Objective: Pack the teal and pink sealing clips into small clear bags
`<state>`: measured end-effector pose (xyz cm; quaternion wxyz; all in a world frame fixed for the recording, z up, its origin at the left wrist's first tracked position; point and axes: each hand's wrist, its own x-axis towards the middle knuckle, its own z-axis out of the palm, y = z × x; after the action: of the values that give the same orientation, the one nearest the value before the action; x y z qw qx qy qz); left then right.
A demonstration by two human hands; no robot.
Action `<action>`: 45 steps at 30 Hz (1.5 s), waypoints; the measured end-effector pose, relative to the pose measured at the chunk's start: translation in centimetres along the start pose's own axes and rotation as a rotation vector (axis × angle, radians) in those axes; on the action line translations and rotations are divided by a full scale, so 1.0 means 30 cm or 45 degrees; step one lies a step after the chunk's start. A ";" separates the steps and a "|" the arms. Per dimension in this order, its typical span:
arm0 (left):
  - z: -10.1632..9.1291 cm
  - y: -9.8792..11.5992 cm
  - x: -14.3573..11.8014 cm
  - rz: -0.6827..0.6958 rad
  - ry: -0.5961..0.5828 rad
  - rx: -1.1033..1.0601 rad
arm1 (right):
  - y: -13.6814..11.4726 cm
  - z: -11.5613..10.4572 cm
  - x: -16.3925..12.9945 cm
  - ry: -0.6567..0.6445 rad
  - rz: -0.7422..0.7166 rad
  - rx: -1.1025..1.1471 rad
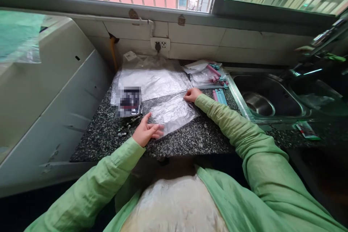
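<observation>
A clear plastic bag (pixel 174 112) lies flat on the speckled stone counter (pixel 187 143) in front of me. At the bag's near left corner is my left hand (pixel 146 130), fingers spread, with its fingertips over the edge. My right hand (pixel 193 95) pinches the bag's far right edge between thumb and fingers. Behind it a pile of larger clear bags (pixel 154 78) is spread toward the wall. A phone-like dark object (pixel 129 101), blurred out, rests left of the bag. Pink and blue sealing clips (pixel 219 96) lie to the right of my right hand.
A clear bag with more pink and blue clips (pixel 209 74) lies at the back right. Further right is a steel sink (pixel 239 116) holding a metal bowl (pixel 258 104). A wall socket (pixel 160 44) sits behind, and a white appliance (pixel 54 108) borders the left. A small packet (pixel 307 130) lies near the sink.
</observation>
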<state>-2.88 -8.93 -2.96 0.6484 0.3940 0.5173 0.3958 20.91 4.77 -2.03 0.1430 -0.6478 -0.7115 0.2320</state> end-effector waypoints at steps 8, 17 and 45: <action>-0.019 -0.028 -0.012 0.097 -0.071 0.064 | -0.008 0.004 0.022 0.032 -0.077 -0.102; -0.046 -0.023 -0.042 0.332 0.000 0.483 | 0.001 -0.009 0.027 0.146 -0.071 -0.186; 0.065 -0.071 0.022 1.374 -0.158 1.900 | 0.203 -0.025 -0.368 0.347 -0.796 -0.486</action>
<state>-0.64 -9.32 -4.84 -0.0195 0.9182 0.3489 0.1865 27.83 -5.70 -3.45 0.1767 -0.4394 -0.8795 -0.0475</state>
